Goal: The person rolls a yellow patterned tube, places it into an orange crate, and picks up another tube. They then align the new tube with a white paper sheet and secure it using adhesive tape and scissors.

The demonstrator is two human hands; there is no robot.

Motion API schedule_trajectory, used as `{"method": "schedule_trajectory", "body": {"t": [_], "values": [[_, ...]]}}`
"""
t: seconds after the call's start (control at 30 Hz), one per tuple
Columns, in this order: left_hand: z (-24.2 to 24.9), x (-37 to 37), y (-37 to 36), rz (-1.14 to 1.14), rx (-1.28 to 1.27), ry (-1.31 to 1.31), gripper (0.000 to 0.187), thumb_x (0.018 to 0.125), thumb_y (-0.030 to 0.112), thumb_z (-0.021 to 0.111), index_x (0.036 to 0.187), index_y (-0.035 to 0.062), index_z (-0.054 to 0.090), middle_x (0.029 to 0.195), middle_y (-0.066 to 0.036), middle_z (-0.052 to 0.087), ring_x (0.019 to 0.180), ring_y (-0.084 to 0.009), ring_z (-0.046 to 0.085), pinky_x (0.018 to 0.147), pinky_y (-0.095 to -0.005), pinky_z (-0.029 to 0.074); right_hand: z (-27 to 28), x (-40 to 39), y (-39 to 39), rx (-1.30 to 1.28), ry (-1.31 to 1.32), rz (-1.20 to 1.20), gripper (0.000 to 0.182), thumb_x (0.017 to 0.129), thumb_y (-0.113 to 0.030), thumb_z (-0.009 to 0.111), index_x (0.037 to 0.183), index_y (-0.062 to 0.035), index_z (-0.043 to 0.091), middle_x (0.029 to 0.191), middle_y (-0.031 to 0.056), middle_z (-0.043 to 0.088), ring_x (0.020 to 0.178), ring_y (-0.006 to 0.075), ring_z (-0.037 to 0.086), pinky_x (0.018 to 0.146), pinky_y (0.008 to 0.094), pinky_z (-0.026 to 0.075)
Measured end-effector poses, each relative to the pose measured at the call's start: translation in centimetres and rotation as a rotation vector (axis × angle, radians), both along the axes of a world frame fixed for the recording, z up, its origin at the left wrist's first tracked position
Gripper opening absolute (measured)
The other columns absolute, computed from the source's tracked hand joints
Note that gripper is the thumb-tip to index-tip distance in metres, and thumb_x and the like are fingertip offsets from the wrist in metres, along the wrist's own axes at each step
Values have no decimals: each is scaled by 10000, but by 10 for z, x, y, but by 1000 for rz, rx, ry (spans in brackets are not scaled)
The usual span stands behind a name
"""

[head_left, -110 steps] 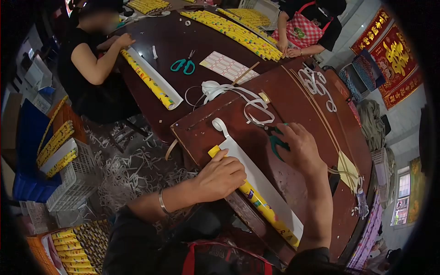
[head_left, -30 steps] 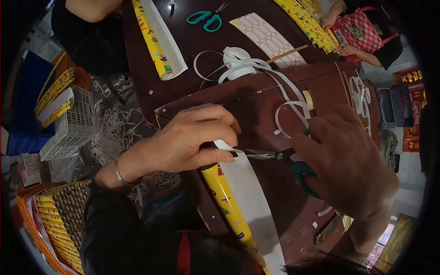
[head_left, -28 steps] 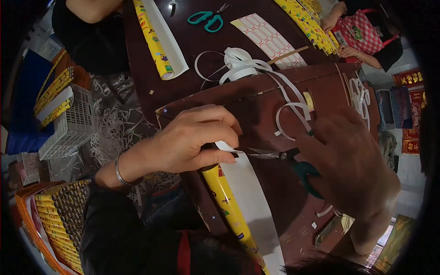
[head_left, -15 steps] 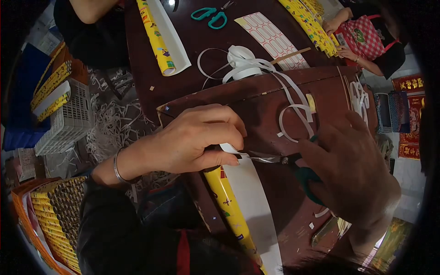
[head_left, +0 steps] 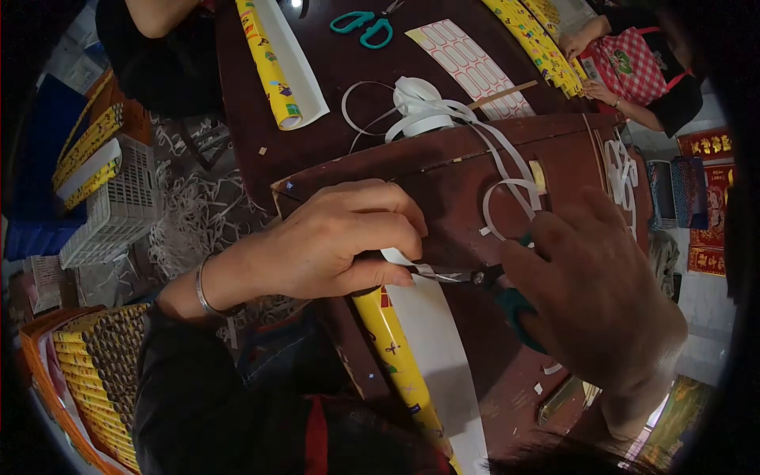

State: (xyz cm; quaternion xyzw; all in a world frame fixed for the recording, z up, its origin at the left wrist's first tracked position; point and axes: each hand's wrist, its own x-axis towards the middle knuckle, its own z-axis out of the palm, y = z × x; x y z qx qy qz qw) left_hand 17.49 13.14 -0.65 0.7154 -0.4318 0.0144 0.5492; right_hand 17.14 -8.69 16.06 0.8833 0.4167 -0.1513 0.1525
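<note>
My left hand (head_left: 340, 241) is closed around the upper end of a yellow printed roll of wrapping paper (head_left: 393, 348), thumb and fingers pinching near its edge. The paper's white underside (head_left: 443, 364) lies unrolled along the right of the roll. In my right hand (head_left: 598, 305) is a pair of scissors (head_left: 519, 318) with teal handles. Its blades point left and reach the white edge beside my left thumb; their tips are partly hidden there. A loop of white strapping (head_left: 492, 207) lies just beyond my right hand.
Beyond are a white strapping coil (head_left: 419, 103), a label sheet (head_left: 475, 67), other teal scissors (head_left: 372, 30) and another yellow roll (head_left: 273, 75). A co-worker (head_left: 633, 63) handles yellow rolls at upper right. Stacked rolls (head_left: 95, 372) and a white crate (head_left: 119, 206) stand left.
My right hand and the scissors have moved a little left, bringing the blades further in toward my left thumb. My left hand and the roll stay in place.
</note>
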Motion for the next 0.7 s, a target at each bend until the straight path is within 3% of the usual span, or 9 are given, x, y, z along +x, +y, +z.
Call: {"method": "schedule_trajectory", "body": {"t": [0.7], "values": [[2, -2, -1, 15, -18, 43, 206, 766, 140, 757, 863, 73, 588, 944, -65, 592, 862, -258, 593, 702, -359, 487, -3, 2, 7, -9, -52, 69, 346, 637, -89, 723, 974, -64, 645, 852, 77, 563, 826, 273, 572, 877, 421, 434]]}}
